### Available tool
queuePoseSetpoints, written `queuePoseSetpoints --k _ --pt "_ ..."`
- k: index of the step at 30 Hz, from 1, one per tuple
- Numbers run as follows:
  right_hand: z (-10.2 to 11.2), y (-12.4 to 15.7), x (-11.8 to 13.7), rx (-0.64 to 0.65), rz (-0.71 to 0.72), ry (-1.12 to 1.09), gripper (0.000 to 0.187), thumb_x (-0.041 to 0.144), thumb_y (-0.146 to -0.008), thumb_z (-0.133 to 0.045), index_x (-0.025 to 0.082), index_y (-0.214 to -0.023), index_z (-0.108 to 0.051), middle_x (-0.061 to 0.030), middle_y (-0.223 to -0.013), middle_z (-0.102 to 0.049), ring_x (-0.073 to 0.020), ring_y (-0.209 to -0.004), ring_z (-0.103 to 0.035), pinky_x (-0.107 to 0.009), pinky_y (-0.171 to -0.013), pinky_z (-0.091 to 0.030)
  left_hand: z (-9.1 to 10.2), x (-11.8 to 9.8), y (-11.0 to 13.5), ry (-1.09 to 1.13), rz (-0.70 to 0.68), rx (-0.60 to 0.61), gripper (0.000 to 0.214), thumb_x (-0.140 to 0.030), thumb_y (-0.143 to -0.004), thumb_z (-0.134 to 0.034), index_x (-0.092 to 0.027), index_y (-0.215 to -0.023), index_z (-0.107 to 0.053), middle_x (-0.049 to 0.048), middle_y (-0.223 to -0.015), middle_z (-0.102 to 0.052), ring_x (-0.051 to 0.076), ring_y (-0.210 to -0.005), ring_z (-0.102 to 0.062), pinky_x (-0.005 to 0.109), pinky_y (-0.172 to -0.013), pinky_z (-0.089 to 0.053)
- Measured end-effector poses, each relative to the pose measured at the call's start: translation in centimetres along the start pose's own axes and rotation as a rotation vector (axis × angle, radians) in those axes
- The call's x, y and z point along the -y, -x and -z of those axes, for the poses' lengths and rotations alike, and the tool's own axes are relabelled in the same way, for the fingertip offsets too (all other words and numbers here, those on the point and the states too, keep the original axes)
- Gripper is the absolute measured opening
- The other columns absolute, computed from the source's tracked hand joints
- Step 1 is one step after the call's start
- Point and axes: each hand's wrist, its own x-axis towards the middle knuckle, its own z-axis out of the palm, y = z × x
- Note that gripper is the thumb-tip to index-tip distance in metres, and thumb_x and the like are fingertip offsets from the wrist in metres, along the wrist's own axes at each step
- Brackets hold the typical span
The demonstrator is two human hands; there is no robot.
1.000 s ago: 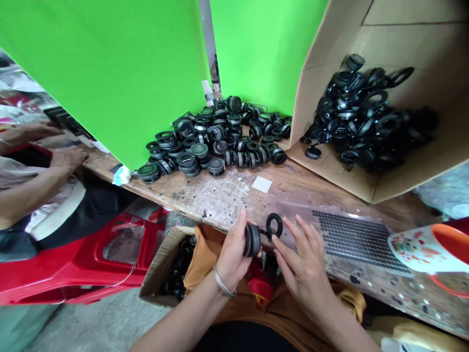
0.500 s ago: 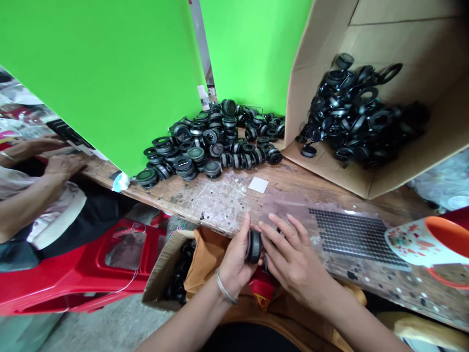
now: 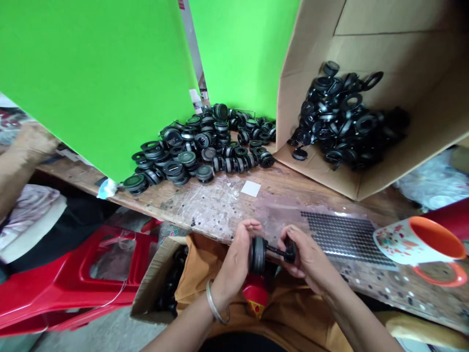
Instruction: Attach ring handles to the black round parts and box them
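Over my lap, at the table's front edge, is a black round part with a grey band (image 3: 258,255) and a thin rod (image 3: 275,251) reaching to the right. My left hand (image 3: 234,259) cups its round end from the left, palm against the disc. The fingers of my right hand (image 3: 309,256) are curled around the black piece at the rod's other end, which they partly hide. Just below the round part is a red object with a yellow triangle (image 3: 255,296). Similar black round parts (image 3: 186,159) are heaped on the table beyond my hands.
A cardboard box on its side (image 3: 315,181) holds more black parts at right. Near my right arm are a sheet of black dots (image 3: 339,237) and an orange-lined mug (image 3: 399,239). Green panels (image 3: 98,83) stand behind. Lower left are an open carton (image 3: 146,288), a red chair (image 3: 69,274) and another person's arm (image 3: 22,156).
My right hand has moved right, away from my left, and the rod now shows between them. The view has shifted slightly, and the other person's arm at left has moved.
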Motion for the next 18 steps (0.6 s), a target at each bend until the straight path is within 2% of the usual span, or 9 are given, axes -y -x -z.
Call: queuePoseSetpoints --k 2,3,5,6,8,11,12,14,18 --pt "-0.5 0.5 0.0 0.010 -0.147 -0.064 0.040 0.062 -0.082 -0.054 0.023 -0.086 -0.044 0.0077 -0.061 -0.045 -0.0030 -0.036 -0.032 -0.015 -0.036 -0.008 0.6 -0.6 0.5 -0.236 -0.312 0.094 0.058 -0.070 -0.077 -0.055 -0.023 -0.110 -0.069 0.0128 -0.118 -0.061 0.027 -0.108 -0.057 0.035 -0.096 -0.044" --pt "-0.6 0.8 0.0 0.029 -0.194 -0.067 0.042 0.064 -0.082 -0.054 0.023 -0.086 -0.045 0.0083 -0.058 -0.043 -0.0031 -0.035 -0.030 -0.015 -0.037 -0.008 0.9 -1.0 0.8 -0.338 -0.393 0.191 0.056 -0.069 -0.078 -0.054 -0.023 -0.104 -0.072 0.0138 -0.113 -0.063 0.028 -0.108 -0.056 0.036 -0.097 -0.042" --pt "-0.4 0.8 0.1 0.088 -0.224 0.013 0.047 0.069 -0.083 -0.047 0.023 -0.091 -0.049 0.0077 -0.057 -0.045 -0.0037 -0.034 -0.029 -0.016 -0.036 -0.010 1.2 -1.4 1.2 -0.478 -0.415 0.360 0.051 -0.065 -0.083 -0.050 -0.021 -0.085 -0.075 0.0139 -0.089 -0.066 0.027 -0.090 -0.058 0.037 -0.088 -0.043" --pt "0.1 0.6 0.2 0.111 -0.192 0.111 0.049 0.070 -0.085 -0.043 0.022 -0.093 -0.051 0.0061 -0.059 -0.048 -0.0045 -0.034 -0.031 -0.017 -0.035 -0.013 1.3 -1.3 1.3 -0.501 -0.392 0.381 0.050 -0.061 -0.086 -0.047 -0.020 -0.076 -0.074 0.0123 -0.077 -0.064 0.025 -0.080 -0.058 0.036 -0.082 -0.043" --pt "1.8 -0.5 0.7 0.058 -0.002 0.443 0.048 0.065 -0.089 -0.039 0.020 -0.091 -0.057 0.0014 -0.065 -0.056 -0.0079 -0.040 -0.042 -0.020 -0.039 -0.025 1.1 -0.9 1.3 -0.442 -0.323 0.246 0.053 -0.058 -0.091 -0.042 -0.019 -0.066 -0.067 0.0091 -0.065 -0.059 0.021 -0.068 -0.054 0.033 -0.072 -0.042" --pt "5.6 -3.1 1.7 -0.316 0.443 1.067 0.026 0.039 -0.088 -0.049 0.017 -0.080 -0.062 -0.0061 -0.079 -0.062 -0.0173 -0.070 -0.058 -0.028 -0.064 -0.043 0.6 0.2 0.6 -0.188 -0.137 -0.051 0.058 -0.059 -0.092 -0.034 -0.018 -0.058 -0.058 0.0048 -0.057 -0.052 0.016 -0.055 -0.048 0.029 -0.059 -0.039" --pt "6.9 -4.1 2.0 -0.417 0.489 1.221 0.020 0.030 -0.086 -0.050 0.017 -0.080 -0.063 -0.0077 -0.083 -0.063 -0.0194 -0.077 -0.059 -0.030 -0.071 -0.044 0.4 0.5 0.2 -0.093 -0.075 -0.115 0.059 -0.060 -0.092 -0.035 -0.018 -0.056 -0.055 0.0034 -0.054 -0.050 0.015 -0.051 -0.045 0.028 -0.055 -0.038" --pt "8.9 -5.7 2.3 -0.497 0.481 1.378 0.016 0.020 -0.083 -0.049 0.016 -0.079 -0.065 -0.0087 -0.083 -0.064 -0.0204 -0.081 -0.059 -0.030 -0.076 -0.043 0.4 1.0 -0.7 0.064 0.017 -0.189 0.057 -0.061 -0.089 -0.041 -0.018 -0.055 -0.052 0.0011 -0.049 -0.047 0.013 -0.046 -0.043 0.026 -0.049 -0.035" --pt "10.4 -7.3 2.1 -0.471 0.415 1.435 0.019 0.018 -0.083 -0.048 0.016 -0.077 -0.066 -0.0073 -0.082 -0.065 -0.0182 -0.078 -0.059 -0.028 -0.073 -0.041 0.8 1.5 -1.8 0.190 0.125 -0.227 0.052 -0.061 -0.085 -0.050 -0.016 -0.058 -0.055 -0.0008 -0.046 -0.047 0.011 -0.043 -0.042 0.022 -0.044 -0.032"
